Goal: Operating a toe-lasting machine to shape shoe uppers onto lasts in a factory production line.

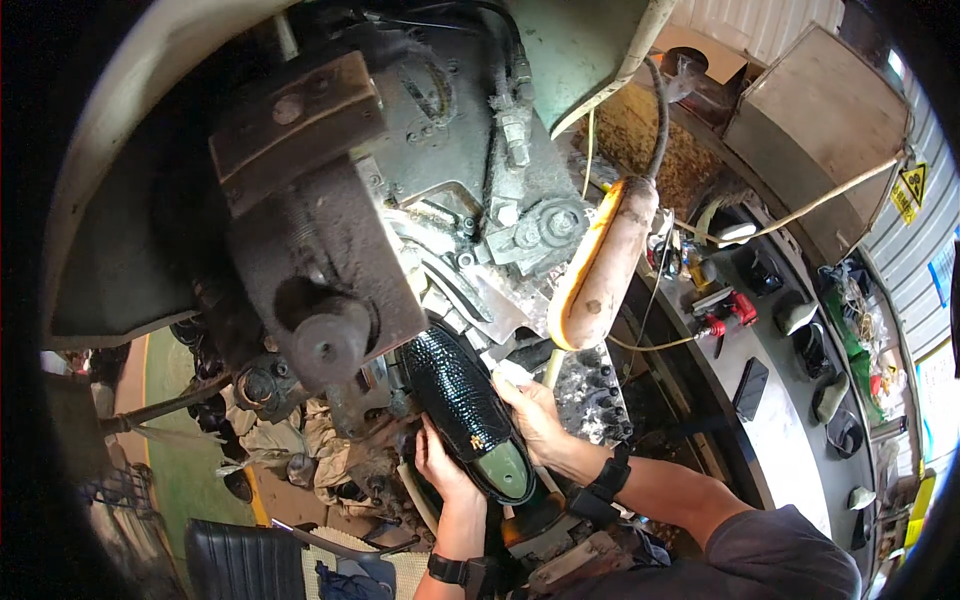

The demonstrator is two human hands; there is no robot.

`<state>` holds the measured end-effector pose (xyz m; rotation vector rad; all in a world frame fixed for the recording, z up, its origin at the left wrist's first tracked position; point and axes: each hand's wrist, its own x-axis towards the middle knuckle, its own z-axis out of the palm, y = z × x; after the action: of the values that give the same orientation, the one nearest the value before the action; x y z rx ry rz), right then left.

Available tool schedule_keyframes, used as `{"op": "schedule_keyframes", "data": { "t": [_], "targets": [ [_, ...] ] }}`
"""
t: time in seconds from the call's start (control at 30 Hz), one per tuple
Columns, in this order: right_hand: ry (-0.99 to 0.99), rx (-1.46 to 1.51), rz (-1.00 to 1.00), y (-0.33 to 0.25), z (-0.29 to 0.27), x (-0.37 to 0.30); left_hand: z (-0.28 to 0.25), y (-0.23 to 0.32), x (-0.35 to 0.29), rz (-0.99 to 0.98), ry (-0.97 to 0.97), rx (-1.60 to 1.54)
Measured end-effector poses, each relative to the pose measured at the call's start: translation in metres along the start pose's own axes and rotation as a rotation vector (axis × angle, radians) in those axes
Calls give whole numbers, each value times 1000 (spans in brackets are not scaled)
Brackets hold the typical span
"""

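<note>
A glossy black shoe upper (447, 388) with a crocodile-like texture and a small gold ornament lies under the machine head, its toe end toward the machine. Inside its heel opening shows a green shoe last (503, 472). My left hand (446, 468) grips the shoe's left side near the heel, fingers against the edge. On the other side, my right hand (533, 415) is closed beside the shoe, with a small white piece (513, 373) at its fingertips; what it is made of I cannot tell. Metal clamping parts (465, 300) of the machine stand just beyond the toe.
A heavy dark machine block (310, 240) overhangs the left. A lamp with a pale casing (606, 262) hangs to the right. Along the right curves a bench (785, 450) with several shoes, a phone (750, 389) and a red tool (738, 309). A black chair (243, 562) stands lower left.
</note>
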<state>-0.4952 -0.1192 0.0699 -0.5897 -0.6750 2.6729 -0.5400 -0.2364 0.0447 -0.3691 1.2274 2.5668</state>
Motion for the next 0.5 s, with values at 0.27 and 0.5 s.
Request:
{"op": "schedule_keyframes", "data": {
  "t": [0.27, 0.5],
  "targets": [
    [-17, -38, 35, 0, 3, -3, -3, 2, 2, -180, -73, -148],
    [-48, -329, 173, -17, -36, -2, -24, -5, 4, -190, -106, -97]
  ]
}}
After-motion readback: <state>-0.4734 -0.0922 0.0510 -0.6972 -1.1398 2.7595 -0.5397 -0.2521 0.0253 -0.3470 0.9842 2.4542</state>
